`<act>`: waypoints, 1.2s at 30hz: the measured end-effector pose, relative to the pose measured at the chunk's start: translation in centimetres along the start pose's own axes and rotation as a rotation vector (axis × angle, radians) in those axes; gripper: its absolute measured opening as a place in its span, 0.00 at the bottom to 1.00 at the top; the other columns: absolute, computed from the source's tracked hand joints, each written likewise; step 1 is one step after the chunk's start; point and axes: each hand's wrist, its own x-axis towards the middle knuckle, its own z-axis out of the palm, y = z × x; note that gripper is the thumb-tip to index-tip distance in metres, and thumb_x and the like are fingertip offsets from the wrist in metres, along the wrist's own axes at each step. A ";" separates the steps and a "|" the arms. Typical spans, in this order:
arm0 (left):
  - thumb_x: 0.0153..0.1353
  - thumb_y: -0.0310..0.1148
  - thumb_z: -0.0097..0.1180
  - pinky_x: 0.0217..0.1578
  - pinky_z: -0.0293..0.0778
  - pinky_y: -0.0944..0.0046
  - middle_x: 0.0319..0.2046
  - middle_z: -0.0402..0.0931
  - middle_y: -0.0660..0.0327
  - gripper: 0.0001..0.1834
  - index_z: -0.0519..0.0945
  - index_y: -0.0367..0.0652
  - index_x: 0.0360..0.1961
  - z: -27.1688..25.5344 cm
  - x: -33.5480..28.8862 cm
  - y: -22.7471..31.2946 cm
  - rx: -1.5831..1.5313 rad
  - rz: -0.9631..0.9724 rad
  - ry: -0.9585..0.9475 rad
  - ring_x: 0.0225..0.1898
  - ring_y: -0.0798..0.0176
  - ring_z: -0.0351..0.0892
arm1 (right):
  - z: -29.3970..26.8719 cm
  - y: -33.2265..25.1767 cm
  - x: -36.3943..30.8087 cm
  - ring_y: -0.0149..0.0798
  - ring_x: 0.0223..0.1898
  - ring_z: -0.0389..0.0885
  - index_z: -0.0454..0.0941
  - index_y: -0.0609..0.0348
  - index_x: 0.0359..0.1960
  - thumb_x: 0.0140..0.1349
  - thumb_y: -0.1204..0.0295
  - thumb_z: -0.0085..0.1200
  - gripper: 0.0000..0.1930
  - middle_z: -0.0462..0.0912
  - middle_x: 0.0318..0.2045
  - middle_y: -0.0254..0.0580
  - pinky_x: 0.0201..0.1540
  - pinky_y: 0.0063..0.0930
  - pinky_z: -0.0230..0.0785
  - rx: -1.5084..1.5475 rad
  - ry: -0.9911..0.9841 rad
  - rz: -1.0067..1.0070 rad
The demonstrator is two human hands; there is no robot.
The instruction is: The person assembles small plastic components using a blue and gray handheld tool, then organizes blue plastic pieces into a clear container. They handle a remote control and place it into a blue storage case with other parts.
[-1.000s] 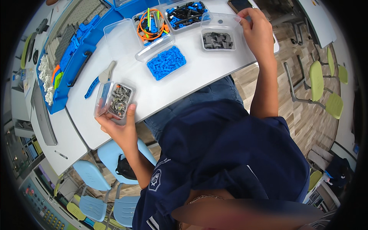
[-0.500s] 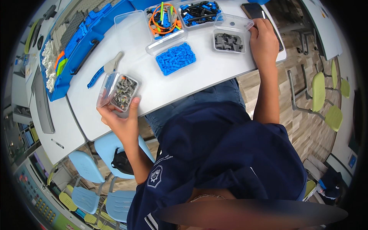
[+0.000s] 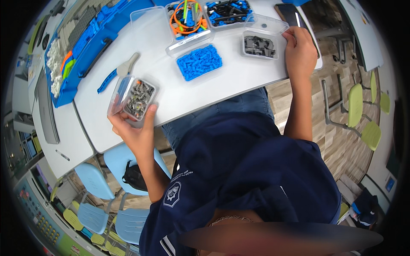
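Note:
My left hand (image 3: 139,132) grips a small clear plastic box (image 3: 137,119) of mixed grey building pieces (image 3: 141,98) at the table's near edge. Thumb and fingers wrap its near end, and its hinged lid (image 3: 121,91) stands open on the left. At the right, my right hand (image 3: 300,55) has its fingers pinched at the right edge of a raised clear lid (image 3: 267,24). That lid belongs to a box of dark grey pieces (image 3: 259,46) resting on the table. Part of the right fingertips is hidden behind the hand.
Between my hands sits a clear box of blue pegs (image 3: 199,62). Behind are boxes of mixed black, blue and orange parts (image 3: 185,19) and black and blue parts (image 3: 228,12). A grey-and-blue tool (image 3: 117,73), a blue parts tray (image 3: 66,96) and a phone (image 3: 289,15) also lie about.
The whole view has shifted a little, so the boxes appear slightly further right. My left hand keeps its hold on its box; my right hand is slightly lower, still at the lid's edge.

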 end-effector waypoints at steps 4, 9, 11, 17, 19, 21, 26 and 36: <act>0.44 0.40 0.82 0.38 0.65 0.70 0.44 0.73 0.59 0.48 0.69 0.37 0.64 0.2 -0.1 -0.1 -0.008 0.017 0.032 0.35 0.69 0.66 | -0.3 0.6 -0.3 0.50 0.37 0.83 0.83 0.53 0.34 0.60 0.72 0.61 0.02 0.84 0.34 0.40 0.38 0.40 0.73 0.094 -0.057 0.025; 0.43 0.43 0.82 0.37 0.65 0.69 0.40 0.73 0.61 0.49 0.69 0.38 0.63 0.2 -0.2 0.1 0.062 0.025 0.022 0.33 0.69 0.64 | -0.4 0.5 -1.0 0.49 0.36 0.82 0.82 0.52 0.36 0.64 0.69 0.60 0.03 0.83 0.35 0.41 0.38 0.42 0.74 -0.007 -0.082 0.006; 0.42 0.45 0.82 0.37 0.65 0.68 0.40 0.73 0.61 0.49 0.69 0.38 0.63 0.1 -0.2 0.2 0.061 0.002 0.022 0.34 0.69 0.63 | -0.5 0.3 -1.3 0.51 0.37 0.82 0.80 0.51 0.39 0.67 0.68 0.57 0.03 0.83 0.37 0.41 0.38 0.43 0.74 -0.069 -0.106 0.023; 0.42 0.45 0.82 0.41 0.65 0.66 0.42 0.72 0.61 0.49 0.69 0.39 0.64 0.1 -0.5 0.3 0.114 -0.009 0.032 0.35 0.68 0.63 | -0.5 -0.1 -1.2 0.56 0.38 0.82 0.75 0.53 0.41 0.69 0.69 0.54 0.04 0.81 0.39 0.47 0.38 0.47 0.73 -0.125 -0.166 -0.064; 0.42 0.44 0.82 0.41 0.65 0.66 0.41 0.72 0.61 0.49 0.70 0.39 0.64 0.2 -0.5 0.3 0.086 -0.013 0.040 0.35 0.68 0.63 | -0.6 0.0 -1.2 0.57 0.38 0.81 0.76 0.55 0.41 0.69 0.70 0.54 0.04 0.81 0.38 0.50 0.38 0.48 0.72 -0.072 -0.161 -0.070; 0.42 0.43 0.82 0.41 0.65 0.67 0.39 0.72 0.61 0.48 0.70 0.39 0.63 0.3 -0.4 0.2 0.051 -0.031 0.043 0.34 0.68 0.63 | -0.7 0.0 -1.3 0.59 0.38 0.80 0.76 0.57 0.40 0.67 0.73 0.55 0.03 0.80 0.37 0.53 0.40 0.49 0.72 -0.007 -0.156 -0.054; 0.42 0.42 0.82 0.38 0.64 0.68 0.34 0.70 0.64 0.49 0.70 0.38 0.64 0.1 -0.2 0.1 0.114 0.029 0.049 0.32 0.69 0.62 | -0.9 -0.5 -1.3 0.58 0.37 0.78 0.78 0.61 0.36 0.60 0.80 0.59 0.04 0.80 0.33 0.52 0.40 0.45 0.71 0.131 -0.126 -0.073; 0.42 0.47 0.81 0.44 0.59 0.62 0.29 0.66 0.67 0.49 0.70 0.40 0.64 0.5 -0.1 0.0 -0.014 -0.029 0.056 0.34 0.66 0.62 | -5.1 -11.0 -2.8 0.43 0.38 0.83 0.80 0.63 0.37 0.47 0.92 0.55 0.16 0.83 0.34 0.44 0.46 0.33 0.75 0.676 -0.078 -0.406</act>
